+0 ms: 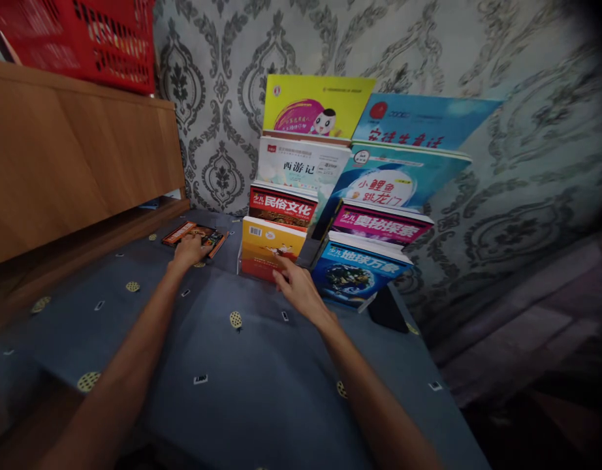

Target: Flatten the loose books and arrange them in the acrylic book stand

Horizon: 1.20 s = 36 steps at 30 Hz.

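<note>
At the left, my left hand [188, 250] lies over a dark book with an orange title [210, 234] that is flat on the cloth. Its fingers rest on the cover, and nothing shows gripped in them. My right hand [297, 287] is at the lower right of an upright orange book [264, 251], index finger stretched towards its cover and thumb apart. Behind that book stand a red book [281, 207], a white book [291, 163] and a yellow-green book [305, 98]. To the right, a blue book with a globe [350, 277] fronts a second row.
The second row holds a purple book [379, 225], a teal book [394, 173] and a blue book [423, 117]. A dark flat object [392, 313] lies beside it. A wooden cabinet [85, 150] with a red basket [85, 46] borders the left; patterned wallpaper [222, 91] rises behind the cloth-covered surface [242, 372].
</note>
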Available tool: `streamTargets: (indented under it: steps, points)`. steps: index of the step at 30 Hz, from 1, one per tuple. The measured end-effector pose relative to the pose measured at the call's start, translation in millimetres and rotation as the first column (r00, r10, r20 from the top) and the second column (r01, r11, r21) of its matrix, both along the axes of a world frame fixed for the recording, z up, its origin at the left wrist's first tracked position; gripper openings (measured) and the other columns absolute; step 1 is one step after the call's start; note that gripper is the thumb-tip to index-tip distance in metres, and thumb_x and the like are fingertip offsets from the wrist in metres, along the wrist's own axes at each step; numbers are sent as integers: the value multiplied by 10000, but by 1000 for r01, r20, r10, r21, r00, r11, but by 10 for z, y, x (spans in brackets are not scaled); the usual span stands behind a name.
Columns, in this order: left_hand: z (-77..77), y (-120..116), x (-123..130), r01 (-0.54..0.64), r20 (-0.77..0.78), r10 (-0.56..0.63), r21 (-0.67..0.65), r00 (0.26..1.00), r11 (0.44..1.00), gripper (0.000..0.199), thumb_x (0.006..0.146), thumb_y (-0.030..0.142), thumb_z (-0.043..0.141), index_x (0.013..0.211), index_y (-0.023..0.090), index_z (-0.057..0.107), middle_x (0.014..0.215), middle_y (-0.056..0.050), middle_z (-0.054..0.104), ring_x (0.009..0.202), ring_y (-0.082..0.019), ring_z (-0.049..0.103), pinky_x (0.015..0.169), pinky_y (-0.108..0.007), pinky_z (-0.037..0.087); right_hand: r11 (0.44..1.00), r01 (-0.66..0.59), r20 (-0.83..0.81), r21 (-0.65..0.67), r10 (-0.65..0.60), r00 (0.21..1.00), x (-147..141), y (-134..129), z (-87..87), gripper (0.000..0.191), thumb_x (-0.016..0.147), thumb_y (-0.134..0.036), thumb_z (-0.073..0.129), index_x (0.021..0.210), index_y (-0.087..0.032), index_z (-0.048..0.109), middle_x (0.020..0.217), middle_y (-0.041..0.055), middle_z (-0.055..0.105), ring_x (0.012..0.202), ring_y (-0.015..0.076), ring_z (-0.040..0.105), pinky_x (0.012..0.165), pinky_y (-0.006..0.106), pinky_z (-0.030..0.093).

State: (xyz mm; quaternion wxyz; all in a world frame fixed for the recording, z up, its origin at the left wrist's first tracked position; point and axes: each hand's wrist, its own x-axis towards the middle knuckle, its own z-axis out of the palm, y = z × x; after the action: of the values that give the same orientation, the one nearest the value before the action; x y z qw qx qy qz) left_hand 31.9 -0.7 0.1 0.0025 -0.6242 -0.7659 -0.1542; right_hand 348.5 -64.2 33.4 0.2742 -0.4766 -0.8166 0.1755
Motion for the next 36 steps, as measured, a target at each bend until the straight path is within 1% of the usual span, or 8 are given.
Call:
streamTargets:
  steps: [3,7,11,15,21,26,32,36]
  points:
    - [-191,21,34,-12,-46,9,-58,999,998,662,905,531,511,1403,96,470,1523,-259,422,1449,-389,330,1128,-539,322,1000,0,6,-10,0,1000,-13,-10,1,477,952,-220,484,1416,-118,517,706,32,738,685,198,681,709,273,466]
    - [-287,27,12,-4,-97,-7,-116,995,993,680,923,554,478,1421,90,457,1523,-272,416,1439,-385,350,1135,-558,294,1000,-9,11,-18,9,1000,-21,-23,5,456,952,-217,487,1392,-113,546,711,45,741,699,206,686,708,277,472]
    - [-280,37,-29,11,-137,-30,-140,990,990,640,943,544,448,1388,88,497,1470,-277,475,1385,-382,422,1104,-567,332,1000,-4,11,-20,5,1000,-20,-29,10,435,955,-217,493,1375,-134,568,720,41,741,685,197,685,691,269,475]
    - [-243,42,-52,9,-164,-34,-147,986,989,623,947,574,428,1382,136,518,1456,-274,491,1350,-415,451,1048,-645,356,1000,-1,7,-16,1,1000,-16,-18,-1,419,953,-209,496,1362,-176,581,753,34,747,701,190,695,700,266,487]
    - [-171,8,-21,52,-268,-93,-154,959,987,555,953,553,453,1284,132,597,1254,-271,649,1210,-434,576,1032,-726,285,1000,-8,33,-9,8,999,-8,-10,-10,411,961,-222,489,1358,-175,584,822,56,766,739,194,704,731,278,499]
    - [-176,-70,48,74,-346,-119,-139,931,987,533,975,499,424,1239,81,623,1173,-304,672,1158,-446,606,1020,-668,307,999,-31,86,-25,33,996,-14,-47,23,388,975,-231,493,1342,-153,593,878,73,779,808,208,721,784,293,505]
    - [-158,-141,-15,110,-385,-161,-152,909,982,516,969,514,424,1232,119,625,1179,-263,682,1146,-401,621,989,-543,386,997,-74,173,-17,76,982,-62,-154,-1,367,972,-229,527,1325,-181,613,1181,116,743,1089,235,693,904,319,499]
    - [-136,-131,-78,145,-390,-196,-156,900,977,491,973,508,437,1222,130,627,1128,-240,706,1127,-364,640,981,-453,407,992,-116,190,-55,124,974,-103,-294,-97,369,977,-220,521,1336,-199,609,1166,108,750,1062,228,705,906,321,505]
